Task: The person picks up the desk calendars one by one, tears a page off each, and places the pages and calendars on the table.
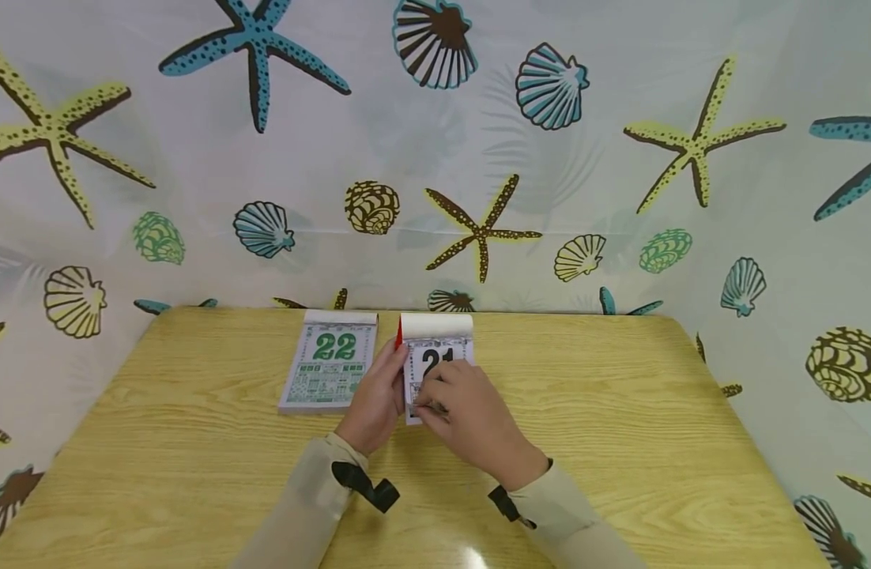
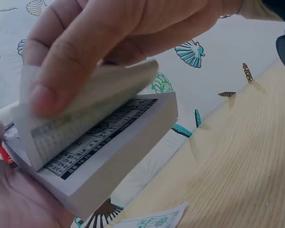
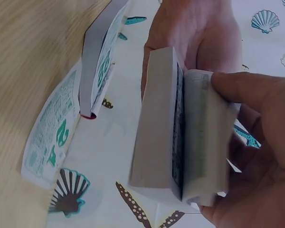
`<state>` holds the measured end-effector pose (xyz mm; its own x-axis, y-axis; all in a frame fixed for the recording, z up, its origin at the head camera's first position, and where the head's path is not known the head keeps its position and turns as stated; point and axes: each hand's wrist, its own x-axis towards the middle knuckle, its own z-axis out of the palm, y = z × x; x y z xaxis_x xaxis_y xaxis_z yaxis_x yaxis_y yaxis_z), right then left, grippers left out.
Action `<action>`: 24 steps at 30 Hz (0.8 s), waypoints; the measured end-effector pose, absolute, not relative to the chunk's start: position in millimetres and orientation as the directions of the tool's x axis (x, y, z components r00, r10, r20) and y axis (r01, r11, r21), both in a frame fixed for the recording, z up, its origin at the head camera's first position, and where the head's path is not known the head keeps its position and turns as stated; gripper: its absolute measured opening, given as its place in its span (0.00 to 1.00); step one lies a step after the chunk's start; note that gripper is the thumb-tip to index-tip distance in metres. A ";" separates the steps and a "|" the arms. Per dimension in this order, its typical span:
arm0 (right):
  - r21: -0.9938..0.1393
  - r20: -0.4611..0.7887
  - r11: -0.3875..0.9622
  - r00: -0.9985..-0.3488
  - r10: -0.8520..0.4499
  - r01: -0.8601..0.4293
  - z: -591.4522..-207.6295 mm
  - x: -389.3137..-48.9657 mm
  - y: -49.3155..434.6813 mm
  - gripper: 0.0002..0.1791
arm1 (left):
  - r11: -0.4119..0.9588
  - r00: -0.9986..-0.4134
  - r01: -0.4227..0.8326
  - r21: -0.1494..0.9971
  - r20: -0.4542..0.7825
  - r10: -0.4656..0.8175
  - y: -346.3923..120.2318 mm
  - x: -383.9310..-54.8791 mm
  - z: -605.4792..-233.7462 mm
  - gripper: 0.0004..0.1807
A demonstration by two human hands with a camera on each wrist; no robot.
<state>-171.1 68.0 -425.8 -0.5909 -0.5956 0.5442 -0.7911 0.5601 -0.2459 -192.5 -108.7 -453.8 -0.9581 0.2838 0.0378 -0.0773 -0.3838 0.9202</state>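
A tear-off day calendar showing a black 21 is tilted up in my left hand, which grips it from the left side and beneath. My right hand pinches its top pages between thumb and fingers. Those lifted pages curl up from the pad's lower end in the left wrist view, baring a printed page underneath. In the right wrist view the thick pad stands edge-on, the bent pages under my right fingers. My left palm lies behind the pad.
Left of my left hand, a second day calendar with a green 22 lies on the wooden table. A green-printed sheet shows beside it in the right wrist view. Behind the table hangs a cloth with shells and starfish.
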 end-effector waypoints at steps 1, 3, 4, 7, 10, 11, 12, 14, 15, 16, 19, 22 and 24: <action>-0.306 0.542 0.540 -0.610 -0.578 -0.784 -425.4 -170.8 68.1 0.05 | -0.383 -0.958 -0.085 0.920 0.030 0.285 -109.2 -192.4 -453.7 0.27; -0.461 0.510 0.489 -0.672 -0.537 -0.741 -423.3 -169.8 69.4 0.06 | -0.388 -0.957 -0.099 0.917 0.019 0.289 -109.8 -192.3 -453.5 0.30; -0.540 0.494 0.453 -0.703 -0.511 -0.709 -422.0 -169.4 70.1 0.06 | -0.392 -0.955 -0.104 0.914 0.018 0.295 -110.0 -192.4 -453.6 0.31; -0.723 0.440 0.344 -0.783 -0.440 -0.599 -418.1 -168.7 72.2 0.07 | -0.395 -0.948 -0.107 0.912 0.026 0.316 -110.3 -192.6 -453.7 0.32; -0.806 0.423 0.253 -0.820 -0.385 -0.534 -414.9 -168.1 72.9 0.06 | -0.414 -0.940 -0.104 0.904 0.047 0.337 -110.2 -192.1 -454.7 0.29; -0.817 0.425 0.236 -0.826 -0.370 -0.526 -414.3 -167.8 73.1 0.06 | -0.416 -0.939 -0.101 0.904 0.051 0.339 -109.9 -191.9 -455.0 0.28; -0.825 0.431 0.216 -0.829 -0.356 -0.522 -414.1 -167.6 73.1 0.06 | -0.419 -0.939 -0.099 0.903 0.055 0.341 -109.8 -191.8 -455.3 0.29; -0.824 0.447 0.209 -0.831 -0.331 -0.527 -413.9 -167.0 72.9 0.07 | -0.423 -0.938 -0.101 0.901 0.055 0.341 -109.6 -191.4 -455.3 0.32; -0.817 0.461 0.212 -0.827 -0.321 -0.537 -414.2 -166.9 72.5 0.07 | -0.417 -0.938 -0.096 0.904 0.058 0.342 -109.5 -191.6 -455.1 0.34; -0.808 0.471 0.223 -0.825 -0.313 -0.546 -414.3 -166.4 72.4 0.07 | -0.408 -0.938 -0.089 0.908 0.061 0.340 -109.3 -192.1 -455.0 0.36; -0.772 0.495 0.272 -0.811 -0.311 -0.575 -415.1 -165.1 72.4 0.06 | -0.366 -0.946 -0.076 0.928 0.049 0.321 -109.1 -192.7 -454.8 0.33; -0.720 0.511 0.333 -0.790 -0.339 -0.609 -415.4 -164.6 72.2 0.06 | -0.327 -0.957 -0.067 0.943 0.032 0.289 -108.2 -193.4 -455.2 0.29; -0.681 0.519 0.373 -0.774 -0.363 -0.631 -416.5 -165.3 71.6 0.08 | -0.304 -0.963 -0.060 0.951 0.025 0.267 -107.0 -193.3 -455.0 0.28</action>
<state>-165.3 71.6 -416.5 -0.7741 -0.3627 0.5189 -0.6308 0.3726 -0.6806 -193.3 -107.0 -455.0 -0.9633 0.2672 0.0248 -0.0599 -0.3040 0.9508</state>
